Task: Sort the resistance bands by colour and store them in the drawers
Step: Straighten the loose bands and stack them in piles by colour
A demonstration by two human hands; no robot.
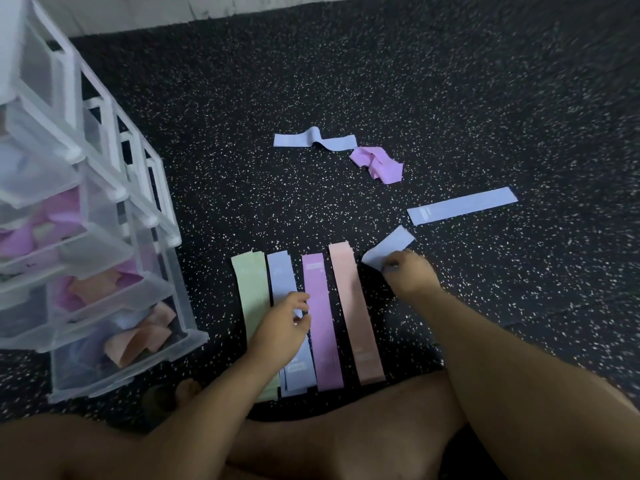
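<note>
Head view, on the floor (450, 98): our right hand (410, 273) curls its fingers, pinching a loose blue band (389, 245) just beside the pink band (349, 296). Our left hand (282, 327) appears to pinch the laid-out blue band (280, 275), between the green band (251, 289) and the purple band (320, 306), near the drawers (104, 237).

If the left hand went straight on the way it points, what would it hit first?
The left hand would likely meet the flat purple band first, right beside the blue band under its fingers.
</note>
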